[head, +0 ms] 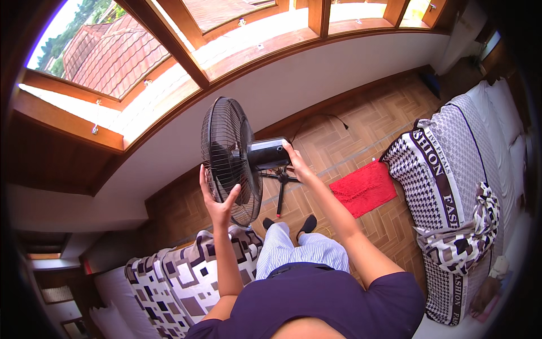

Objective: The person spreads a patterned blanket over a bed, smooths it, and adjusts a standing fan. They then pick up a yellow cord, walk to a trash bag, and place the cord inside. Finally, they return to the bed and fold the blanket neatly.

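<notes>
A black pedestal fan stands before me, its round wire grille [228, 169] turned toward the left. My left hand [219, 205] grips the near part of the grille, thumb and fingers spread across it. At the back of the fan head, my right hand [299, 164] holds the black motor housing [271, 153]. Behind the grille wires, the dark blades show only in part. Below the housing, the fan's base legs [281, 190] spread over the floor; the head hides most of the pole.
Wood-framed windows [203, 80] line the wall ahead. A power cord with a plug [346, 126] lies on the herringbone floor [368, 110]. A red shaggy mat [364, 187] is right of the fan. Beds with patterned covers flank me, on the left [190, 275] and right [432, 169].
</notes>
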The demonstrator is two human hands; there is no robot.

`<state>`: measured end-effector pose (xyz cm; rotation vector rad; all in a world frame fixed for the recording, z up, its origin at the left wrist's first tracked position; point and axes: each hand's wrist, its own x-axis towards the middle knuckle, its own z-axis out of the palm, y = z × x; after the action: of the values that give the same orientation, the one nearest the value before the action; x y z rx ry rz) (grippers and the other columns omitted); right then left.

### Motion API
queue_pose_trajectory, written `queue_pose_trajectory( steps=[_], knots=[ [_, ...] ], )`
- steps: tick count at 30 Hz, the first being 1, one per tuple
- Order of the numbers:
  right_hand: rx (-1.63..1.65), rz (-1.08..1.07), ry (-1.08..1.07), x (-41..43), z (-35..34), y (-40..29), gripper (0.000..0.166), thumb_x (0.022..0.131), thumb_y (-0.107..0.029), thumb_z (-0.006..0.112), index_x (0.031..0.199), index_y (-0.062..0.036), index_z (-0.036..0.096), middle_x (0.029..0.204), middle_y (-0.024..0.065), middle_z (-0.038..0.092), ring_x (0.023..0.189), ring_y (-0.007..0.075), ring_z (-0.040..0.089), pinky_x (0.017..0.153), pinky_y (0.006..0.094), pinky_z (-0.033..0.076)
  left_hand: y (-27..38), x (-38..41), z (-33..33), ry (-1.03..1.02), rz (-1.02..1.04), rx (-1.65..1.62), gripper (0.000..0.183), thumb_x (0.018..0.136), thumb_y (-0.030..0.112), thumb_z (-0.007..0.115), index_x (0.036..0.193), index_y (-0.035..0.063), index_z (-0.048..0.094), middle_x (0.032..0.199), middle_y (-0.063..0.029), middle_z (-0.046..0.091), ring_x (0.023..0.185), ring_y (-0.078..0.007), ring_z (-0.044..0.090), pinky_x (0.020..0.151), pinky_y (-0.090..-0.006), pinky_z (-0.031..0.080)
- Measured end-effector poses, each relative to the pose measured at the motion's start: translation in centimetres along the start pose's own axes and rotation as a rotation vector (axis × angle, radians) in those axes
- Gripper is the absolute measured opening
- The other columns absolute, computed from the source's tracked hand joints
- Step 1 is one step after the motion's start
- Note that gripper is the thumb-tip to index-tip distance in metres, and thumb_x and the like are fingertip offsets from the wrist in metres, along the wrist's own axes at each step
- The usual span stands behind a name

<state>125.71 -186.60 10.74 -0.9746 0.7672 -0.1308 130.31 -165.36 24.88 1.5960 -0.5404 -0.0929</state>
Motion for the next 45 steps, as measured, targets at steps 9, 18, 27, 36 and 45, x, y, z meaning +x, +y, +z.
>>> queue_pose_trajectory(
  steps=[9, 18, 27, 36, 45],
  knots=[
    [0.033, 0.048, 0.019, -1.3, -0.6, 2.3, 0.085, 0.057, -0.065, 0.057, 0.11, -0.0058, 0.028, 0.104, 0.0107, 0.043, 0.089, 0.0155, 0.045, 0.073, 0.0314, 0.036, -0.4, -0.4, -2.0, -0.08, 0.016, -0.019, 0.084, 0.058, 0.012, 0.07, 0.127, 0.0041, 0.023, 0.118, -0.0125, 0.039, 0.109, -0.0208, 0.039, 0.094, -0.0304, 0.029],
    [0.255, 0.142, -0.066, 0.9, -4.7, 4.6, 0.07, 0.069, -0.064, 0.044, 0.115, -0.0109, 0.04, 0.105, 0.0119, 0.048, 0.092, 0.0196, 0.048, 0.078, 0.0338, 0.037, 0.6, -2.1, 0.0, 0.035, -0.012, 0.118, 0.085, 0.059, 0.015, 0.07, 0.128, 0.0024, 0.022, 0.123, -0.0138, 0.033, 0.112, -0.0228, 0.035, 0.096, -0.0313, 0.025],
    [-0.28, 0.224, 0.063, 16.0, -9.2, 15.0, 0.034, 0.077, -0.043, 0.047, 0.074, -0.0109, 0.057, 0.06, 0.0003, 0.055, 0.047, 0.0122, 0.054, 0.037, 0.022, 0.039, 1.6, -7.0, 8.6, 0.116, 0.563, 0.416, 0.03, 0.063, 0.008, 0.063, 0.09, 0.0095, 0.051, 0.103, -0.0132, 0.046, 0.099, -0.0232, 0.044, 0.085, -0.0393, 0.036],
    [0.135, 0.554, 0.037, 21.7, -7.0, 19.8, 0.024, 0.074, -0.031, 0.056, 0.074, -0.0071, 0.054, 0.054, -0.0026, 0.05, 0.047, 0.0085, 0.045, 0.048, 0.0227, 0.038, -5.6, 1.2, 18.1, 0.093, -0.049, 0.656, 0.036, 0.068, 0.014, 0.062, 0.102, 0.0091, 0.052, 0.121, -0.0146, 0.038, 0.118, -0.0328, 0.029, 0.098, -0.0493, 0.011],
    [0.763, 0.826, -0.001, 26.0, -7.0, 17.7, 0.032, 0.071, -0.036, 0.059, 0.073, -0.0047, 0.054, 0.047, -0.0064, 0.045, 0.041, 0.0071, 0.04, 0.047, 0.0219, 0.034, -7.7, 4.0, 17.1, -0.049, -0.182, 0.951, 0.036, 0.075, 0.031, 0.053, 0.107, 0.0152, 0.051, 0.116, -0.0028, 0.046, 0.112, -0.0222, 0.035, 0.097, -0.0404, 0.009]
  ],
)
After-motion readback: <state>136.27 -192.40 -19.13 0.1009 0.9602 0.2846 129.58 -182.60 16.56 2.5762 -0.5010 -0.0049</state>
